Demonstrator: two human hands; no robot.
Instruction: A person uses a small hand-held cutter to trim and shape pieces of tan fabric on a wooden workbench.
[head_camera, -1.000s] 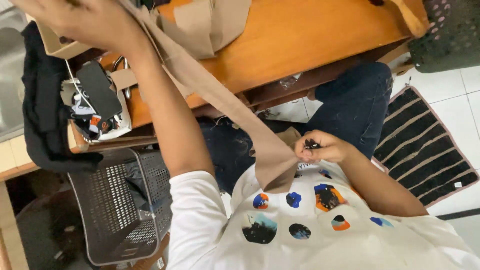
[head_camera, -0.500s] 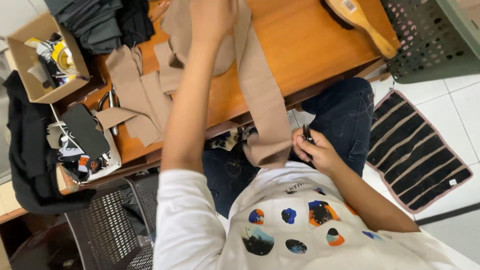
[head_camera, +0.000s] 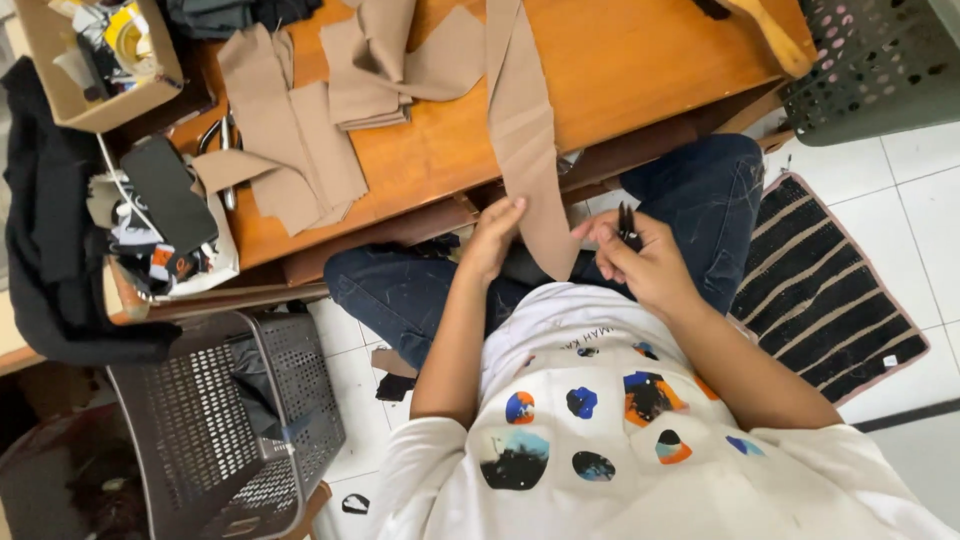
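I had the long tan fabric strip (head_camera: 525, 140) hanging off the edge of the tabletop (head_camera: 640, 60) down to my lap. My left hand (head_camera: 492, 240) pinched the strip's left edge near its lower end, fingers closed on the cloth. My right hand (head_camera: 640, 262) sat just to the right of that end, closed around a small dark tool (head_camera: 628, 226), snips I think, though it was too small to tell for sure. The step in hand looked like trimming or checking the strip's end. The next move would call for keeping the cloth taut with my left grip and bringing the tool squarely to the edge. Beyond my left grip lay more cut tan pieces (head_camera: 290, 150), with a grey basket (head_camera: 225, 420) down by my left elbow.
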